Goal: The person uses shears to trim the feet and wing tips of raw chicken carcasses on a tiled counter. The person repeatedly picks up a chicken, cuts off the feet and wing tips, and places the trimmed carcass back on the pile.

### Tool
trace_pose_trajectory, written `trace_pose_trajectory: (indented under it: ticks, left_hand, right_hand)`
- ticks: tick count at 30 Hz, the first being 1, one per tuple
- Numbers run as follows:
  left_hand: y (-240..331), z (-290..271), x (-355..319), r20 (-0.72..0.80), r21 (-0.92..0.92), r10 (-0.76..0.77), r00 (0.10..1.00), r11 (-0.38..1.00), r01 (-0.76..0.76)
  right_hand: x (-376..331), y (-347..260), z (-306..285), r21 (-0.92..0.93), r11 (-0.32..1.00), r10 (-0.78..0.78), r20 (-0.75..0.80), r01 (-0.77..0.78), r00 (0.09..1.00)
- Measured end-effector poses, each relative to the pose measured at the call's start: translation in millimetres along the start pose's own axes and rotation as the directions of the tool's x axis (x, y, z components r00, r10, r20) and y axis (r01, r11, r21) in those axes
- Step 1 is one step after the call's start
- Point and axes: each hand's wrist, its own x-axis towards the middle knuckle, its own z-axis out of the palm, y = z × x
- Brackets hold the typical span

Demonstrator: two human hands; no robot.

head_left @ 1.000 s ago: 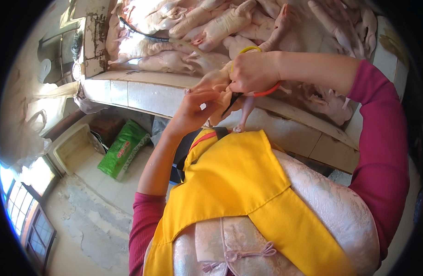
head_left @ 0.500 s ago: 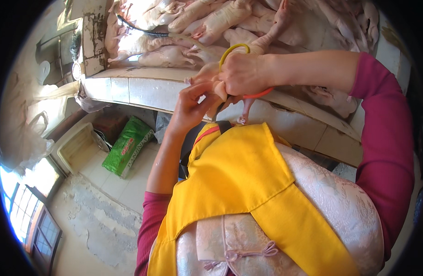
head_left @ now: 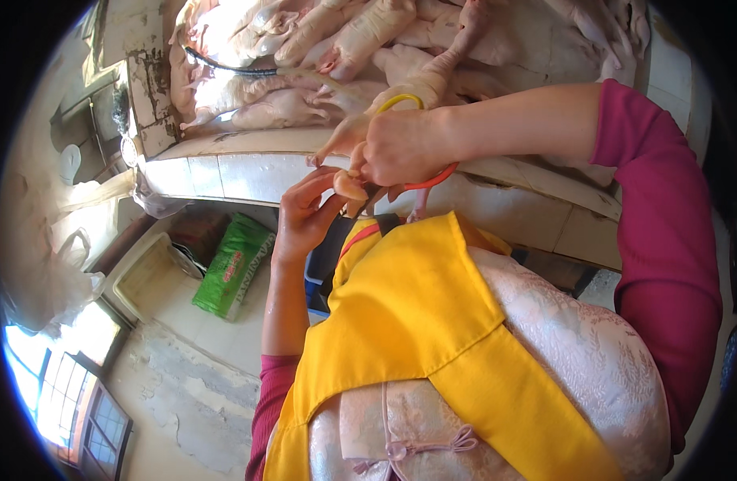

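My right hand [head_left: 400,148] is closed round a pair of scissors, with the yellow handle loop [head_left: 402,101] above it and the red-orange loop [head_left: 434,178] below. The dark blades point down toward me, partly hidden. Close beside it, my left hand [head_left: 303,210] pinches a pale fleshy lump [head_left: 350,187] between thumb and fingers. Under my hands a plucked duck [head_left: 423,85] lies at the counter's near edge, much of it covered by the right hand. One leg [head_left: 328,151] reaches left and another [head_left: 417,207] hangs over the edge.
Several plucked birds [head_left: 368,32] are piled across the white-tiled counter [head_left: 240,178], with a dark tube [head_left: 228,64] lying over them. On the floor at left are a green sack [head_left: 234,268] and a cream plastic tub [head_left: 136,276]. My yellow apron [head_left: 400,321] borders the counter edge.
Both hands have shifted slightly left and down in the picture, still together. The pale lump now shows more plainly between them. The whole view has tilted a little.
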Motion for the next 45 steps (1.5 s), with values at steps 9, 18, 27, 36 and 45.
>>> trace_pose_trajectory:
  ticks: [9,18,27,36,45]
  left_hand:
    - [3.2,-5.7,-6.2,-0.038,0.063,0.035,0.999,0.997,-0.032]
    - [10.5,-8.5,-1.1,0.028,0.188,0.085,0.996,0.978,-0.089]
    - [6.4,-7.0,-1.8,-0.067,0.166,0.061,0.996,0.985,-0.049]
    - [18.1,0.4,-5.5,-0.147,0.162,0.068,0.987,0.986,-0.043]
    - [15.7,-23.6,-40.7,-0.265,0.067,0.062,0.962,0.997,-0.046]
  right_hand:
    - [-54.4,44.0,-31.1,-0.135,0.989,0.027,-0.226,-0.059,0.974]
    - [0.0,63.1,-17.6,-0.237,0.963,-0.155,-0.113,0.125,0.981]
    - [9.0,44.2,-18.7,-0.059,0.989,-0.137,-0.05,0.134,0.989]
    - [21.7,34.2,-7.5,-0.15,0.976,-0.17,-0.082,0.156,0.982]
    - [-18.8,44.3,1.9,-0.032,0.993,0.106,-0.125,-0.111,0.986]
